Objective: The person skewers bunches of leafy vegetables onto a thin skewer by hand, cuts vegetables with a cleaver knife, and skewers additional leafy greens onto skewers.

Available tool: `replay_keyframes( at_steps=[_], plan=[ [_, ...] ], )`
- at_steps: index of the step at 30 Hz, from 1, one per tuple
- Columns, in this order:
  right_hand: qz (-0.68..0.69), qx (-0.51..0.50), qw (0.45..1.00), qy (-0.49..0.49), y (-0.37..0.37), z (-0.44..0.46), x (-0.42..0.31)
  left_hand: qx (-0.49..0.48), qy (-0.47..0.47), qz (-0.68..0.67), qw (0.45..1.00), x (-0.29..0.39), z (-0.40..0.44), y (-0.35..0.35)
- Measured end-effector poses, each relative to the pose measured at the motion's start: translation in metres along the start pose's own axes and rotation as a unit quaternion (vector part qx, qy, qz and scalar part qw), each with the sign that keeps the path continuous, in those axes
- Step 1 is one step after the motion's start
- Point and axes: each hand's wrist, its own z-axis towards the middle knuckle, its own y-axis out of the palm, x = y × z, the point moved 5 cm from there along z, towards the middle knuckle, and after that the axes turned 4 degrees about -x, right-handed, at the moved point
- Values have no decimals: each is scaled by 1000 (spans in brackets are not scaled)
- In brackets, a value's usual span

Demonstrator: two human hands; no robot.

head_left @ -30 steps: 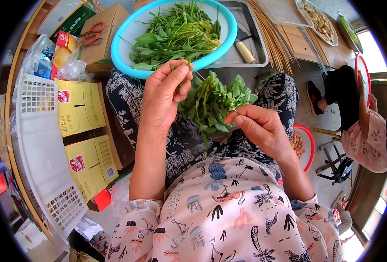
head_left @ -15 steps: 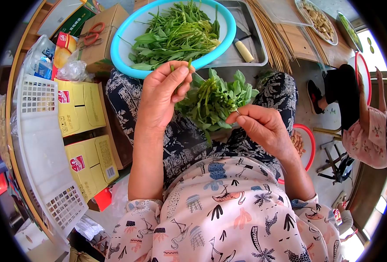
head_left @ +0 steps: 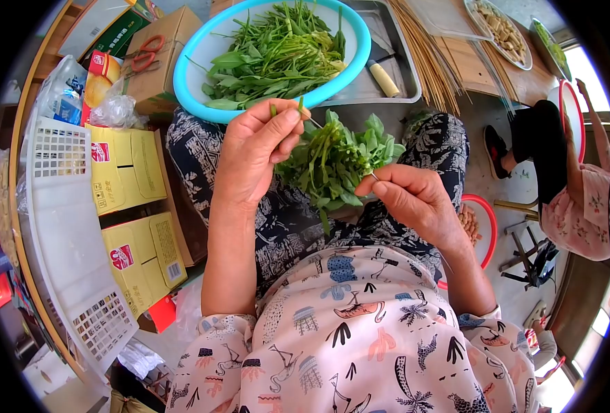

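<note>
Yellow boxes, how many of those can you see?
2. One yellow box is beside the white basket, just below the clear plastic bag in the picture; the other yellow box is below the first. Others may be hidden.

Leafy greens [head_left: 339, 160] all bunched up on a thin skewer [head_left: 314, 124], just nearside of the turquoise-rimmed basin [head_left: 365, 36]. Kinda floppy, some leaves dangling.

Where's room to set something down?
Bare tabletop shows between the plate and upper red-rimmed basin; a small patch of metal tray between the blue basin and pale handle. Crowded: the blue basin and the lap beneath the leafy bunch.
</note>
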Motion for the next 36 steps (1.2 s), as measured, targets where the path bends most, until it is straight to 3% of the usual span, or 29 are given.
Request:
replay_keyframes(
  at_steps=[10, 16, 23, 25, 28, 32, 36],
  plan=[
    [43, 11, 999, 4, 3, 9, 1, -23, -1, 61, 998, -8, 0, 9],
    [85, 19, 996, 8, -1, 10, 10, 0, 13, -13, 1000, -7, 1, 10],
    [101, 26, 995, 7, -2, 10, 12, -23, 2, 2, 1000, -20, 5, 4],
    [99, 24, 995, 2, -3, 10, 12, 65, 119, 180, 974, -7, 5, -3],
    [96, 22, 995, -1, -5, 8, 12, 140, 187, 210, 949, 9, -1, -3],
    [101, 15, 995, 2, -4, 6, 15, 129, 164, 217, 954, 17, -5, -3],
    [97, 15, 995, 4, -2, 4, 10, 97, 131, 101, 981, 7, 1, -1]
  ],
)
